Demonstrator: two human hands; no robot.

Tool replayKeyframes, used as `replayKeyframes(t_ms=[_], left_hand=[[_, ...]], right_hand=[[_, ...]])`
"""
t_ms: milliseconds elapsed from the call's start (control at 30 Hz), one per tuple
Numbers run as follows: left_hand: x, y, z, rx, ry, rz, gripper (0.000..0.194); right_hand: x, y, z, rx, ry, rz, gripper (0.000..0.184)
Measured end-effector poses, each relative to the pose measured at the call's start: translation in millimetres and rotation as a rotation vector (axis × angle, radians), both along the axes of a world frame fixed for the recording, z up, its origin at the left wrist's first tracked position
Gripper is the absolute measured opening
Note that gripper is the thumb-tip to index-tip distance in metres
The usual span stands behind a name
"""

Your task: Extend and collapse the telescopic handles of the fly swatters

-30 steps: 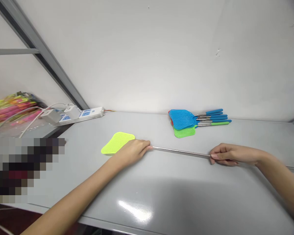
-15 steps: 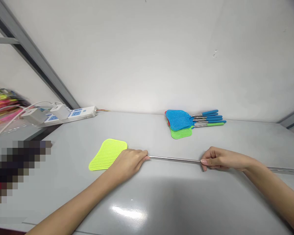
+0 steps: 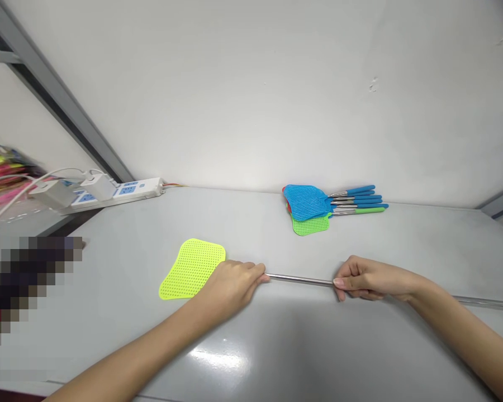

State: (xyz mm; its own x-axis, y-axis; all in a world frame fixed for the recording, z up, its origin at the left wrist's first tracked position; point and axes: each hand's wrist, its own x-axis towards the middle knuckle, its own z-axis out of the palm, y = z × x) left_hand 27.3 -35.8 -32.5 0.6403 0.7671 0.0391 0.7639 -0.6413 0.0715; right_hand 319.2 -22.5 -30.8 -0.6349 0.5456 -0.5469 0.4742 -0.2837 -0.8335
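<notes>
A fly swatter with a yellow perforated head [image 3: 193, 268] lies across the grey table in front of me. My left hand [image 3: 235, 283] is closed around its neck, just right of the head and partly over it. From there a thin metal rod [image 3: 299, 278] runs to the right. My right hand [image 3: 366, 279] pinches this rod between thumb and fingers. The rod shows again beyond my right wrist and leaves the picture at the right edge, so its far end is out of sight.
Several folded swatters with blue heads [image 3: 307, 202] and a green one [image 3: 311, 225] lie stacked by the wall. A white power strip [image 3: 140, 190] with plugged-in adapters stands at the back left. Colourful items in clear plastic [image 3: 4, 176] lie beyond it. A pixelated patch covers the lower left.
My right hand has slid left along the rod, closer to my left hand, and the bare stretch between them is shorter. My left hand keeps its hold. The view has shifted slightly.
</notes>
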Motion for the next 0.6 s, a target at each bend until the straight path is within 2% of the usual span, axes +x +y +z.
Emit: replayKeyframes(t_ms=[233,367,500,600], left_hand=[[6,-4,2.7,-0.052,-0.029,0.015,0.036],[5,-1,7.5,-0.104,-0.090,0.022,0.039],[-3,5,12.5,-0.209,-0.161,-0.025,0.039],[-10,11,14.5,-0.205,-0.137,-0.067,0.042]], right_hand=[[-5,-4,1.6,0.003,-0.015,-0.018,0.037],[-4,-4,6.7,0.028,-0.017,0.025,0.038],[8,2,12.7,0.038,-0.090,0.088,0.036],[20,7,15.6,0.079,-0.140,0.109,0.034]])
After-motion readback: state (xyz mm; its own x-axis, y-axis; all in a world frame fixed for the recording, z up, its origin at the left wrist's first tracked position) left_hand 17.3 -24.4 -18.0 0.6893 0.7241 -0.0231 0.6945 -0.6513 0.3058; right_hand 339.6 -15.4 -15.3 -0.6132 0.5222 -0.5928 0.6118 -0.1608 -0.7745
